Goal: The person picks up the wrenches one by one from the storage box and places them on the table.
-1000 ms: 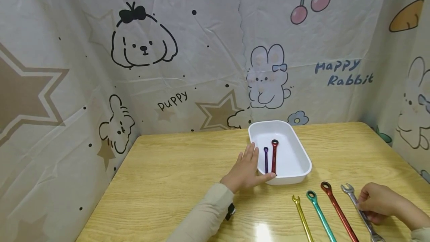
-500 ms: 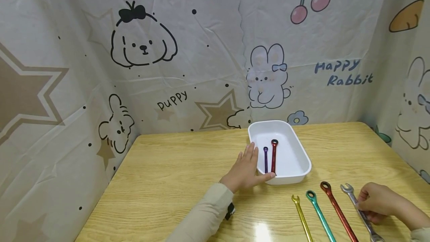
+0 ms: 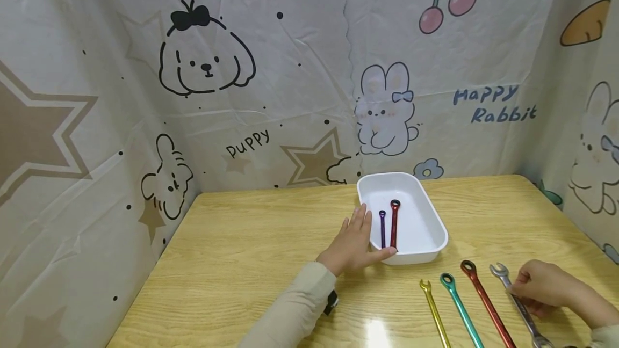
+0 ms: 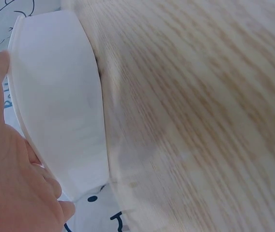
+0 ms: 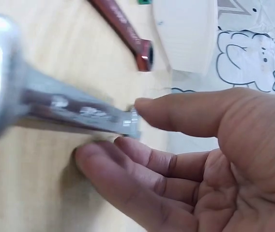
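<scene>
My left hand [image 3: 349, 246] rests with straight, spread fingers on the left side and near corner of the white tray [image 3: 427, 254]; the left wrist view shows fingers along its rim [image 4: 17, 96]. Inside the tray lie a small purple wrench [image 3: 383, 230] and a red ratchet wrench [image 3: 394, 227]. At the right, my right hand [image 3: 546, 288] pinches the shaft of a silver wrench [image 3: 524, 313]. Close up in the right wrist view, the thumb lies on one side of this wrench [image 5: 69, 104] and the fingertips on the other.
Left of the silver wrench, a longer red ratchet wrench [image 3: 488, 302], a green ratchet wrench [image 3: 461, 307] and a yellow wrench [image 3: 435, 313] lie in a row on the wooden table [image 3: 251, 251]. A printed cloth [image 3: 290, 95] stands behind the table and at both sides.
My right hand has shifted very slightly left along the silver wrench, which stays in place. The left hand and tray have not moved.
</scene>
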The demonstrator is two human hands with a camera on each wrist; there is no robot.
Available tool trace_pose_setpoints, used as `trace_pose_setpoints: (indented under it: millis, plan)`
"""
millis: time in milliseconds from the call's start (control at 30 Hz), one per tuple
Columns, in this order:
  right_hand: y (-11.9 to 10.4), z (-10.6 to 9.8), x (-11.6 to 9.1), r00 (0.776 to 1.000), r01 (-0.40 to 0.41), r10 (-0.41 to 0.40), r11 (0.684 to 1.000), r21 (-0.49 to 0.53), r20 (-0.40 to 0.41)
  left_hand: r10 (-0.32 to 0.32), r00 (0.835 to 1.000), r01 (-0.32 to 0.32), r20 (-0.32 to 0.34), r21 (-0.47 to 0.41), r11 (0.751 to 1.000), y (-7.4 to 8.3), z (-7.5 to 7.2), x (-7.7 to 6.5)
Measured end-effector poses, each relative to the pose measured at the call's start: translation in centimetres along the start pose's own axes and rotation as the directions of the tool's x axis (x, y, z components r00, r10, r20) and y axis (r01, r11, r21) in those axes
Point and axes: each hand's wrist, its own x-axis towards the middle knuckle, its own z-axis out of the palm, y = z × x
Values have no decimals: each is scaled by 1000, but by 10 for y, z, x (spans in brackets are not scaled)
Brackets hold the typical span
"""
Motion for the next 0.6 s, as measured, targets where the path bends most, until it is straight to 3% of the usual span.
trace_pose_setpoints:
  millis: [133, 400, 600]
  plan:
    - [-16, -15, 3, 999, 41, -41, 999, -24, -17, 4, 1000, -4, 3, 10, 1000, 0, -1, -1]
    - [-74, -42, 18, 976, 147, -145, 989, -4, -164, 5, 1000, -5, 5, 18, 1000, 1, -3, -2]
    - [-121, -50, 44, 975, 168, -162, 986, 21, -154, 5, 1000, -5, 9, 18, 1000, 2, -4, -2]
